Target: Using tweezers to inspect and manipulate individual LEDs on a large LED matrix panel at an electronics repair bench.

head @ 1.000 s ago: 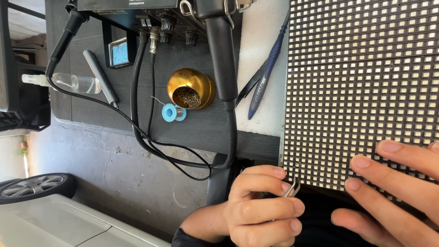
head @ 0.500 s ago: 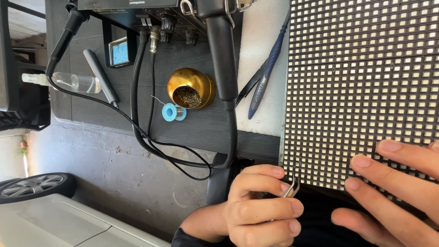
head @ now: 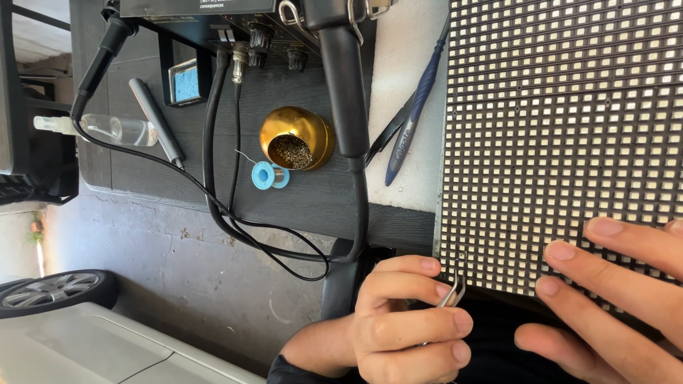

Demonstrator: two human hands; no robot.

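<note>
tweezers: metal tweezers point(head: 454, 293), tips at the near edge of the LED matrix panel point(head: 562, 128), on its bottom rows
left grip: left hand point(head: 409, 323) curled closed round the tweezers, thumb and forefinger pinching the shank, other fingers folded under
right grip: right hand point(head: 612, 299) flat, fingers spread and extended, resting on the near corner of the panel; holding nothing, just pressing down
panel: black grid of small white squares, lying flat over the right side of the worktop point(head: 299, 199), overhanging its near edge
worktop: dark wood grain; brass tip-cleaner pot point(head: 295, 139) mid-worktop, blue solder spool point(head: 267, 175) just beside it, blue-handled tool point(head: 413, 117) on a light mat next to the panel
far edge: black soldering station point(head: 213, 11), cables point(head: 235, 213) looping off the near edge; clear bottle point(head: 107, 128) and grey pen-shaped tool point(head: 156, 121) toward the left end
room: bare concrete floor point(head: 142, 263) below, car wheel point(head: 53, 290) at the lower left
change: no visible shift from half a second ago; both hands and tweezers sit in the same spots
</note>
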